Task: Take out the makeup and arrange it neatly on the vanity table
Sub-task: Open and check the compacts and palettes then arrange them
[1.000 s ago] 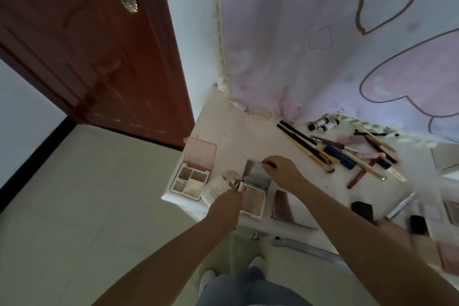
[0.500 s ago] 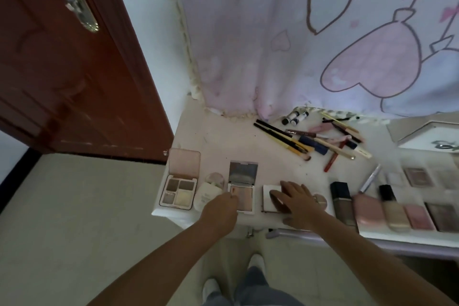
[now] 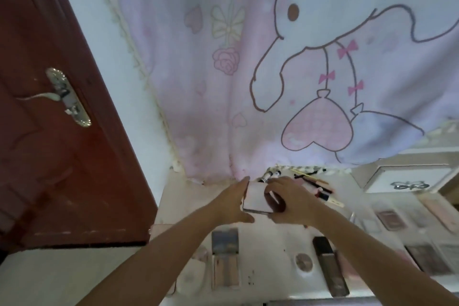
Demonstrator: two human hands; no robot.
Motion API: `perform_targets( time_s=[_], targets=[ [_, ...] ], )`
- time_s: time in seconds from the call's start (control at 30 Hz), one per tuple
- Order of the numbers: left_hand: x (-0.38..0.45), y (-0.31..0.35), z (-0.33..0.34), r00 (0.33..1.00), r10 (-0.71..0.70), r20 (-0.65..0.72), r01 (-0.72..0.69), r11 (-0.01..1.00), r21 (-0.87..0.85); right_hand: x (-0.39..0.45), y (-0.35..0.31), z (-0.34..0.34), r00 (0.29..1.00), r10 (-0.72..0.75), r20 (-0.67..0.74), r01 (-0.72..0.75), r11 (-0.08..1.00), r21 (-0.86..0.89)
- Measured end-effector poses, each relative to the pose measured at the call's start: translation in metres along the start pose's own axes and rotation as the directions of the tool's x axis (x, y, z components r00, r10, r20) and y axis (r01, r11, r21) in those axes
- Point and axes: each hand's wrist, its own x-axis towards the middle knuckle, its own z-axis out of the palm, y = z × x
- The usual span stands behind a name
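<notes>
Above vanity table, both hands w/ white compact, cartoon curtain behind

Both hands hold a white flat case up above the table. The left hand holds its left edge, and the right hand grips its right side. Below them lie an open palette and a dark bottle.
</notes>
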Motion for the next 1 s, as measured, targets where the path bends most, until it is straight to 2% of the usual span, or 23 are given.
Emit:
perform_targets(
  time_s=[0.1, 0.2, 0.27, 0.37, 0.47, 0.7, 1.0],
  targets=[
    [0.010, 0.024, -0.037, 0.991, 0.032, -0.131, -0.046, 0.994, -0.101, 0.014, -0.007, -0.047, 0.989, -0.059, -0.134, 0.055, 0.998, -0.030],
    [0.011, 0.040, -0.066, 0.979, -0.016, -0.203, -0.069, 0.912, -0.404, 0.019, -0.016, -0.083, 0.974, -0.001, -0.227, 0.024, 0.995, 0.097],
    [0.009, 0.048, -0.074, 0.980, -0.013, -0.200, -0.092, 0.856, -0.508, 0.021, -0.021, -0.095, 0.966, 0.024, -0.258, 0.013, 0.990, 0.140],
    [0.005, 0.051, -0.073, 0.990, 0.038, -0.138, -0.101, 0.870, -0.483, 0.023, -0.027, -0.095, 0.974, -0.046, -0.220, 0.060, 0.996, 0.060],
    [0.001, 0.048, -0.071, 0.992, 0.027, -0.122, -0.087, 0.850, -0.519, 0.025, -0.029, -0.091, 0.982, -0.044, -0.186, 0.055, 0.997, 0.053],
    [-0.007, 0.035, -0.064, 0.984, 0.002, -0.181, -0.085, 0.888, -0.451, 0.031, -0.031, -0.081, 0.996, -0.046, -0.076, 0.047, 0.999, 0.000],
    [-0.012, 0.014, -0.043, 0.982, -0.018, -0.188, -0.068, 0.897, -0.438, 0.031, -0.031, -0.057, 0.999, -0.029, 0.025, 0.029, 1.000, -0.009]
  ],
)
